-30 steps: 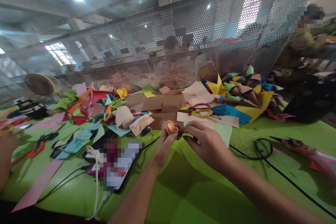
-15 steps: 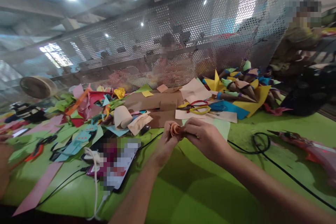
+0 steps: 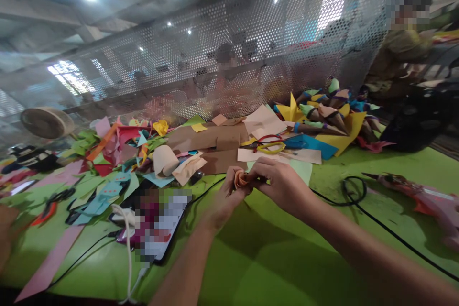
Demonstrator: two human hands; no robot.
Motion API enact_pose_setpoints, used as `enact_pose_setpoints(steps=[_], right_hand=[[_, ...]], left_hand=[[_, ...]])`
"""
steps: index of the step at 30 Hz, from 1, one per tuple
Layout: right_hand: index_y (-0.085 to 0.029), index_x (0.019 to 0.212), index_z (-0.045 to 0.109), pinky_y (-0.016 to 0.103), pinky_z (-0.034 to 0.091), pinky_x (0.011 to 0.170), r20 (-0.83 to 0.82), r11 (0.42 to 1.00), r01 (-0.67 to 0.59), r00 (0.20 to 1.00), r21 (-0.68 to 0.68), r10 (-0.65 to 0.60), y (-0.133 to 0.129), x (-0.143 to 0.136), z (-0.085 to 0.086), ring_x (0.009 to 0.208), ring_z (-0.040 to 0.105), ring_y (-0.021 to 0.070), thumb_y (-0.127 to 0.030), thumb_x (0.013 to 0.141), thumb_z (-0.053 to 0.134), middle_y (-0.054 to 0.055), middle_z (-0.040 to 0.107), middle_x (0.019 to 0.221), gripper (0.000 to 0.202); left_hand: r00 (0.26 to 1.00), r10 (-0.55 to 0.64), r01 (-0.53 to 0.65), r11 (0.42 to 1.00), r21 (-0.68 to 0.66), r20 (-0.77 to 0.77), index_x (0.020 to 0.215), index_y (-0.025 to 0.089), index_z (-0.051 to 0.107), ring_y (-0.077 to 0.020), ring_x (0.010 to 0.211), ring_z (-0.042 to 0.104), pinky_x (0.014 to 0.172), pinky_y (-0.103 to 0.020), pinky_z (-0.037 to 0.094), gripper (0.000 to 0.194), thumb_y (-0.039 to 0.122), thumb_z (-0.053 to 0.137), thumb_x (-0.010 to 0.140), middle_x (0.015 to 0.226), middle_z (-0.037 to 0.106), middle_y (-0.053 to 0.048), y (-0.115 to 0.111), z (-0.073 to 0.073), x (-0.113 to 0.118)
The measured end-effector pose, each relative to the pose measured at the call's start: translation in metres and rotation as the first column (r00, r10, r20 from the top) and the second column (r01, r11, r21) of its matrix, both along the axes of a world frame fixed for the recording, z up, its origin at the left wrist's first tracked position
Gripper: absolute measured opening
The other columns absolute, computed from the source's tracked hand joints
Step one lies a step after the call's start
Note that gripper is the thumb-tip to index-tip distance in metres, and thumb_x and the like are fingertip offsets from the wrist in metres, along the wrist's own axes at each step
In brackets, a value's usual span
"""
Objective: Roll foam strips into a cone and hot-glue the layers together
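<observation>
Between my hands, above the green table (image 3: 247,267), is a small peach paper rose (image 3: 240,179) of coiled strips. My left hand (image 3: 228,196) is closed around its left and lower side, the fingers partly hidden behind it. From the right, my right hand (image 3: 270,177) pinches the rose's edge with thumb and fingers close together. Just beyond my hands lie scissors with red and yellow handles (image 3: 270,146) on sheets of pale paper (image 3: 304,156). A roll of cream paper (image 3: 165,160) sits to the left, beside a crumpled beige piece (image 3: 189,168).
A phone (image 3: 168,229) with cables lies at front left, near orange-handled scissors (image 3: 50,209) and coloured paper scraps. Paper cones (image 3: 326,117) are heaped at back right. A hot glue gun (image 3: 419,193) trails a black cable. Behind stands a perforated metal screen (image 3: 201,67); another person's hand (image 3: 6,229) shows at far left.
The view has shifted slightly, so the scene sits a little further left and higher. My right fingers have curled a bit more over the rose's edge; both hands still hold it.
</observation>
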State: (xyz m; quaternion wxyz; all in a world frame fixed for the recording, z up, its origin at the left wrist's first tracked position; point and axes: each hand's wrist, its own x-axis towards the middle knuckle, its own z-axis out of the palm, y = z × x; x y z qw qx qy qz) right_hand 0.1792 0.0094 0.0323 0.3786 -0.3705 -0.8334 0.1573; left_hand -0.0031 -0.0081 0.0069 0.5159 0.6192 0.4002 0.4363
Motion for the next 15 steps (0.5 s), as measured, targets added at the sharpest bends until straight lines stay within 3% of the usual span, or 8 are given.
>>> enact_pose_setpoints(steps=[9, 15], right_hand=[[-0.021, 0.094, 0.072, 0.023, 0.044, 0.067, -0.116, 0.999, -0.034, 0.993, -0.041, 0.029, -0.002, 0.002, 0.010, 0.073, 0.061, 0.0132, -0.003, 0.078, 0.069, 0.001, 0.071, 0.087, 0.024], [-0.020, 0.079, 0.065, 0.024, 0.041, 0.062, -0.187, 0.993, 0.058, 0.979, -0.102, -0.076, -0.002, 0.003, 0.015, 0.067, 0.058, 0.0136, -0.018, 0.085, 0.065, -0.001, 0.067, 0.074, 0.007]], left_hand=[[0.998, 0.058, -0.059, 0.997, 0.047, 0.025, 0.101, 0.026, 0.049, -0.0170, 0.085, 0.047, 0.079, -0.028, 0.040, 0.020, 0.030, 0.059, 0.084, 0.090, 0.050, 0.002, 0.000, -0.001, -0.003], [0.989, 0.132, -0.121, 0.980, 0.158, -0.063, 0.102, 0.025, 0.048, -0.0165, 0.085, 0.047, 0.079, -0.028, 0.040, 0.017, 0.032, 0.056, 0.089, 0.091, 0.049, 0.001, 0.001, -0.002, -0.003]])
